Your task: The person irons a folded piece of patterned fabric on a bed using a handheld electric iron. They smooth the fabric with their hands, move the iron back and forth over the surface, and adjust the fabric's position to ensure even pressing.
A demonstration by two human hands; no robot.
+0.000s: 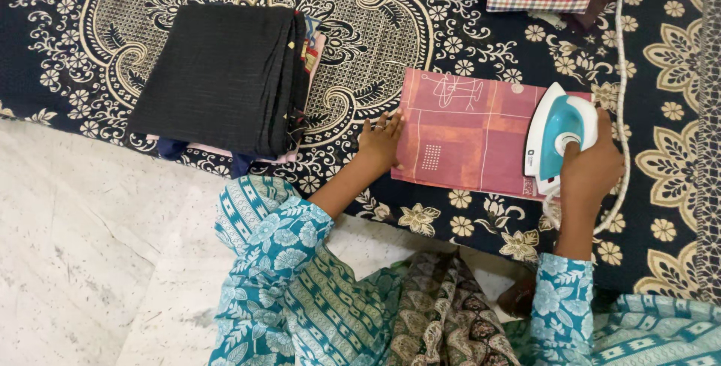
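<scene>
Dark floral bedspread (451, 6) spread over pale stone floor (75, 261). One folded pink cloth (466, 137), thin, soft, likely to slide unless pinned flat; left hand (379, 141) open, pressing its left edge. One white-and-teal electric iron (556, 135), probably heavy, on cloth's right end, right hand (593, 167) closed round handle. One folded-clothes stack (225, 81).
</scene>
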